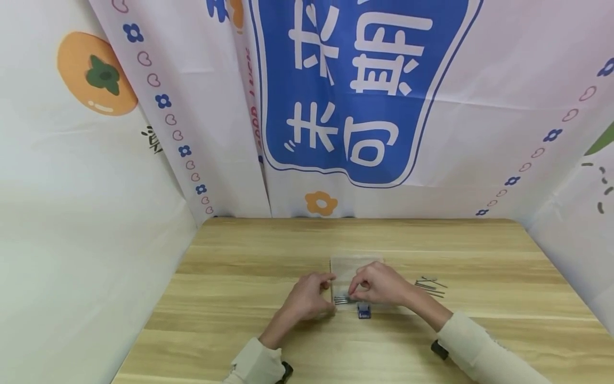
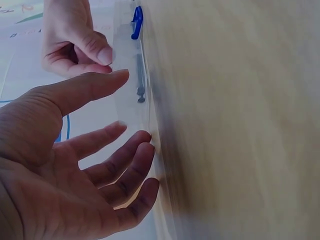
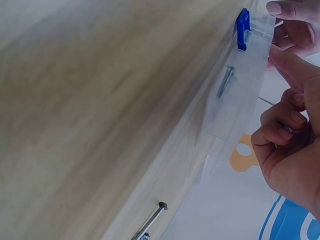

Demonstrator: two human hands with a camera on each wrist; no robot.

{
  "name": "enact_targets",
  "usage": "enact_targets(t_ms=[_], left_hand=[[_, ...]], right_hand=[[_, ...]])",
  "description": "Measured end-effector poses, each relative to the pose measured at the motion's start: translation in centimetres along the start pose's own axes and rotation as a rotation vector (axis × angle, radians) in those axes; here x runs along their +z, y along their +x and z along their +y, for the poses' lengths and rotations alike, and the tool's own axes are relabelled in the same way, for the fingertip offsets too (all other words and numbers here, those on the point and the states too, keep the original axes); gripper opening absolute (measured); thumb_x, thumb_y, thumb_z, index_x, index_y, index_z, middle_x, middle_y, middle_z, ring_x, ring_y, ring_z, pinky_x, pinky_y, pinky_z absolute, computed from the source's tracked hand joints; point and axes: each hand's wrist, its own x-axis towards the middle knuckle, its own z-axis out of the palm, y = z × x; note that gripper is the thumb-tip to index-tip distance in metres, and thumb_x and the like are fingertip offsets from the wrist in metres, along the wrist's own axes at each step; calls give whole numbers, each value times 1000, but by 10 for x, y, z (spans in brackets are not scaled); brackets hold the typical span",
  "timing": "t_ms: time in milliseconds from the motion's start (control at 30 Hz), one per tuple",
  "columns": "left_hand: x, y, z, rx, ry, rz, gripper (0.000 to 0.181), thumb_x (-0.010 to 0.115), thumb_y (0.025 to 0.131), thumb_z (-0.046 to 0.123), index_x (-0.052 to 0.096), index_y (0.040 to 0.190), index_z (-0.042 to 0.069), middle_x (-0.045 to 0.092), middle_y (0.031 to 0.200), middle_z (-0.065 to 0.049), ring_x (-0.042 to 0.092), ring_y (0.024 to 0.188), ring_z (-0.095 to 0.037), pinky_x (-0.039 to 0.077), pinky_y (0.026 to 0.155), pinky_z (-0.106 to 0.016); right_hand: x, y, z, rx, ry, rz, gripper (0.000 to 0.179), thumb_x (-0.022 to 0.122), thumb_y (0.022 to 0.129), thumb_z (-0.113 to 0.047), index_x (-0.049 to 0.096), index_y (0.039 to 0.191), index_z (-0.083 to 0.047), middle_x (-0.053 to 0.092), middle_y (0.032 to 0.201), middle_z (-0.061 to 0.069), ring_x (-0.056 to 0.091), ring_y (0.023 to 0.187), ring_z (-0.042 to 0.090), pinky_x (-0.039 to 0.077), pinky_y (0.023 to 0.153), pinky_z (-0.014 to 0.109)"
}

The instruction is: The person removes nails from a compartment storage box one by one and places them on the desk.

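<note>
A clear plastic box (image 1: 342, 266) with a blue latch (image 1: 364, 311) at its front sits on the wooden table. Several metal nails (image 1: 341, 300) lie inside at the front left; the left wrist view shows nails (image 2: 141, 82) through the wall. My left hand (image 1: 309, 296) is at the box's left side, thumb and fingers spread, fingertips (image 2: 145, 137) at the wall. Over the box, my right hand (image 1: 379, 282) reaches down close to the nails, thumb and forefinger together. Whether a nail is between them cannot be made out. Its other fingers (image 3: 282, 127) are curled.
Several loose nails (image 1: 430, 286) lie on the table (image 1: 268, 250) to the right of the box, near my right forearm. A printed cloth (image 1: 230, 176) hangs behind the table, with more cloth at both sides.
</note>
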Motion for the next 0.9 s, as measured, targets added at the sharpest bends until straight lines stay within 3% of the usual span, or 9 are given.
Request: enact_targets(t_ms=[167,400,667,900], left_hand=[[-4,0,-2,18,3,-26,70,98,74,14,71,138,5,75,120,-14,69,112,-30,58,98,-49],[-2,2,-3,18,22,-18,69,100,73,22,73,135,8,76,120,-12,69,112,-29,57,100,-49],[4,3,-1,3,57,0,69,101,72,27,74,133,13,75,117,-8,68,108,-26,57,94,-47],[3,3,0,10,71,14,70,100,72,28,73,134,11,75,118,-10,68,107,-27,58,90,-47]], right_hand=[[3,1,-2,21,-3,-14,4,89,89,-24,86,91,-26,65,78,-20,43,66,-6,38,60,16],[7,4,-4,40,-39,-33,6,91,86,-25,86,90,-25,67,78,-20,47,69,-6,43,63,17],[10,3,-9,14,-113,-42,10,93,83,-21,87,89,-27,79,83,-14,64,72,-6,53,67,19],[15,10,-8,36,-131,-53,8,92,84,-23,87,87,-28,77,81,-16,60,69,-8,51,66,17]])
